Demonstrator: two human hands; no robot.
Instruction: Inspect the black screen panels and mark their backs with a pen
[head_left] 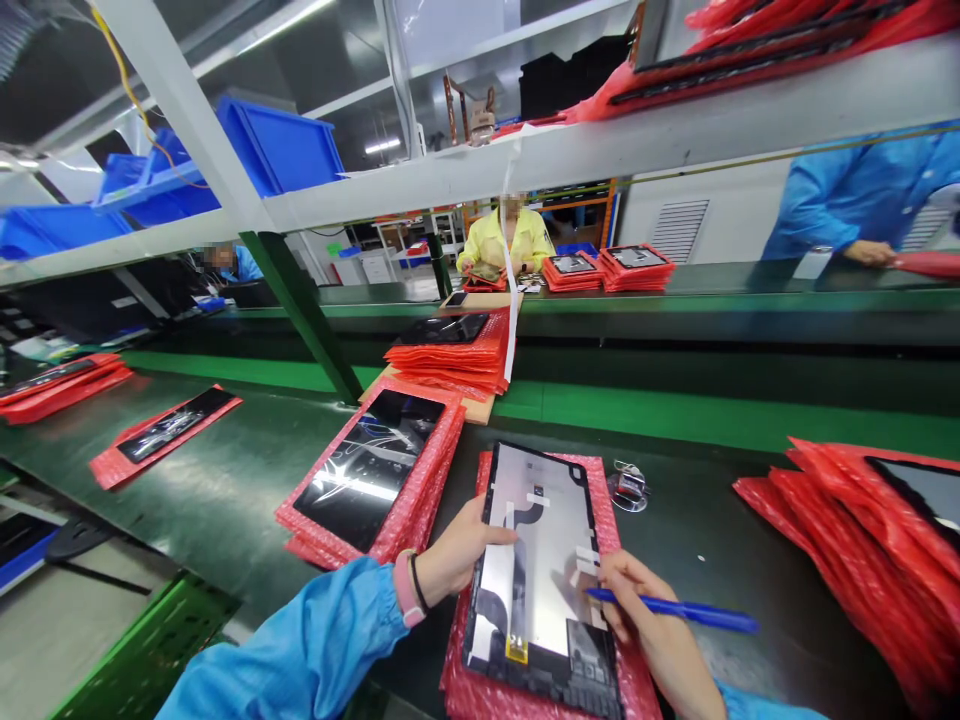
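A tablet screen panel (551, 575) lies back side up in front of me, showing a silvery plate, dark flex cables, white tape tabs and a yellow label. Underneath it is red bubble wrap (457, 665). My left hand (465, 545) grips the panel's left edge, thumb over the silvery back. In my right hand (652, 610) is a slim blue pen (697, 610), its narrow end pointing left over the panel. The right fingers are closed on the pen beside the panel's right edge, near the white tabs. Some of those fingertips are hidden.
Left of the panel, a glossy black screen (371, 465) lies on red bubble wrap. Behind it rises a wrapped stack (454, 350); another stack (862, 560) stands right. Small clear and metallic bits (628, 487) lie nearby. A shelf beam (450, 170) crosses overhead. Co-workers sit or stand opposite.
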